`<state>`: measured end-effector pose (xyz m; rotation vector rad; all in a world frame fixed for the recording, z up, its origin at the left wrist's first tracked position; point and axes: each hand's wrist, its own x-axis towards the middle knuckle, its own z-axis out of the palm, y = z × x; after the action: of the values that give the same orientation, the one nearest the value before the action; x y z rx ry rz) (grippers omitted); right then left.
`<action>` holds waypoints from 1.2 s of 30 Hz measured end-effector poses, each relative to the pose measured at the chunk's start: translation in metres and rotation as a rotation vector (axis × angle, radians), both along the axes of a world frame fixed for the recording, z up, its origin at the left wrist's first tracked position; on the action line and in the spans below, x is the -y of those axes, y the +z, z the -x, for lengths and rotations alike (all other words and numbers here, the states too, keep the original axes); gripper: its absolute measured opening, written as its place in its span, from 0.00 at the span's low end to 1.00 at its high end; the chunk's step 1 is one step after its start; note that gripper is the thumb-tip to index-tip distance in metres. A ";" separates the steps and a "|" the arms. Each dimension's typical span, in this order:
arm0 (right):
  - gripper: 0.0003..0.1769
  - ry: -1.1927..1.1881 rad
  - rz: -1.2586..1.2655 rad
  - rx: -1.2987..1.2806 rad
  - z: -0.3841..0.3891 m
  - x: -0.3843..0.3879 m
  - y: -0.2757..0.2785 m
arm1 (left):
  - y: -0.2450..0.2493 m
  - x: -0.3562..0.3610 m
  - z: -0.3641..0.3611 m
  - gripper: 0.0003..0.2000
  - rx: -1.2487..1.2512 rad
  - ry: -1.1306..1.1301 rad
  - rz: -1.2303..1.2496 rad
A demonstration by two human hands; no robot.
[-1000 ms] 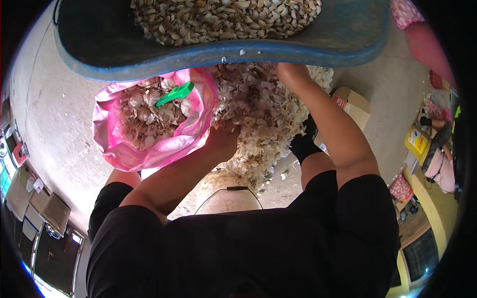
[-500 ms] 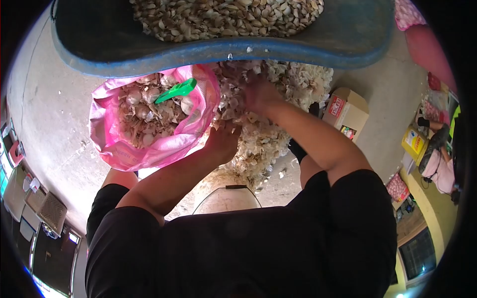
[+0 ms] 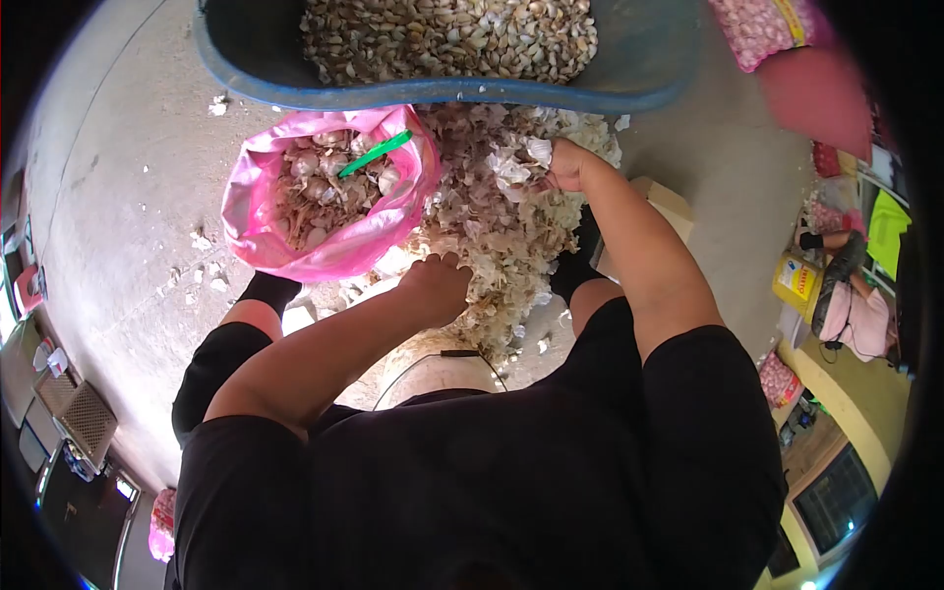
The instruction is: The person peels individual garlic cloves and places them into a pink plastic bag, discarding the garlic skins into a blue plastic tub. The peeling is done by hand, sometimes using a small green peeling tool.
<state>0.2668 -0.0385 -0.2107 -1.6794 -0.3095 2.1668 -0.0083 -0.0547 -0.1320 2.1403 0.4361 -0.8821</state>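
Note:
My right hand [image 3: 567, 165] is closed at the upper right of the skin heap, with a clump of white papery garlic skins [image 3: 516, 169] at its fingertips. My left hand [image 3: 440, 289] is curled into a fist low over the near side of the heap; whatever it holds is hidden. Beneath both hands spreads a big pile of loose garlic skins [image 3: 472, 236]. To the left stands an open pink bag [image 3: 258, 192] with whole garlic bulbs [image 3: 307, 164], dry skins and a green-handled tool [image 3: 376, 152] on top.
Beyond the heap, a blue tub [image 3: 644, 74] holds many separated garlic cloves [image 3: 442, 39]. A white bucket [image 3: 442, 376] stands close before my body. A cardboard box [image 3: 664, 206] sits right of the heap. Skin scraps dot the concrete floor [image 3: 128, 187]. At far right is a yellow container [image 3: 796, 280].
My right hand has come out of the heap toward the right, with a clump of skins at its fingers. My left hand remains curled near the heap's front. The whole view has shifted somewhat.

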 end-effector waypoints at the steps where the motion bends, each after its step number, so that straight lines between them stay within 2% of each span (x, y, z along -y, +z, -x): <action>1: 0.10 0.004 -0.034 -0.062 -0.001 0.004 0.011 | 0.011 0.001 0.003 0.22 0.010 0.009 -0.012; 2: 0.11 0.008 -0.066 -0.127 0.000 0.009 0.020 | 0.024 0.001 0.007 0.22 0.003 0.017 -0.018; 5: 0.11 -0.089 -0.089 -0.108 0.007 0.025 0.036 | 0.071 -0.003 0.024 0.22 0.000 0.023 -0.025; 10: 0.13 -0.167 -0.090 0.029 0.031 0.035 0.079 | 0.122 0.000 0.075 0.23 0.051 0.131 -0.094; 12: 0.16 -0.230 -0.070 0.127 0.041 0.034 0.085 | 0.129 -0.001 0.099 0.23 0.061 0.136 -0.207; 15: 0.21 0.054 0.069 0.819 0.065 0.028 0.091 | 0.118 -0.014 0.122 0.27 0.014 0.233 -0.320; 16: 0.22 -0.075 0.037 0.891 0.070 0.025 0.090 | 0.110 -0.022 0.127 0.30 0.027 0.296 -0.420; 19: 0.18 0.372 -0.363 1.308 0.065 0.015 0.085 | 0.076 -0.038 0.134 0.33 0.098 0.458 -0.640; 20: 0.13 0.375 -0.413 1.425 0.072 0.011 0.088 | 0.065 -0.041 0.134 0.33 0.129 0.510 -0.705; 23: 0.08 0.201 -0.659 1.365 0.124 -0.004 0.110 | 0.038 -0.046 0.135 0.39 0.055 0.389 -0.757; 24: 0.05 0.195 -0.950 1.400 0.136 -0.010 0.096 | 0.044 -0.046 0.130 0.40 -0.147 0.413 -0.561; 25: 0.04 0.224 -1.087 1.367 0.159 -0.019 0.104 | 0.049 -0.048 0.129 0.39 -0.238 0.321 -0.443; 27: 0.03 0.368 -1.167 1.135 0.194 -0.034 0.105 | 0.050 -0.048 0.131 0.36 -0.229 0.222 -0.286; 29: 0.06 0.676 -1.073 0.987 0.221 -0.047 0.088 | 0.062 -0.049 0.132 0.33 -0.200 0.184 -0.183; 31: 0.08 0.883 -1.166 1.117 0.244 -0.064 0.080 | 0.068 -0.055 0.133 0.33 -0.206 0.145 -0.130; 33: 0.15 1.036 -1.071 1.561 0.254 -0.082 0.060 | 0.068 -0.059 0.135 0.31 -0.223 0.116 -0.060; 35: 0.15 1.352 -0.797 1.534 0.248 -0.099 0.079 | 0.068 -0.069 0.140 0.28 -0.211 0.133 0.021; 36: 0.15 1.448 -0.745 1.449 0.245 -0.106 0.082 | 0.059 -0.076 0.143 0.27 -0.208 0.159 0.065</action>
<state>0.0219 0.0677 -0.1289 -2.2911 -2.8193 0.3138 -0.1514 0.0208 -0.0734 1.9331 0.6636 -1.0165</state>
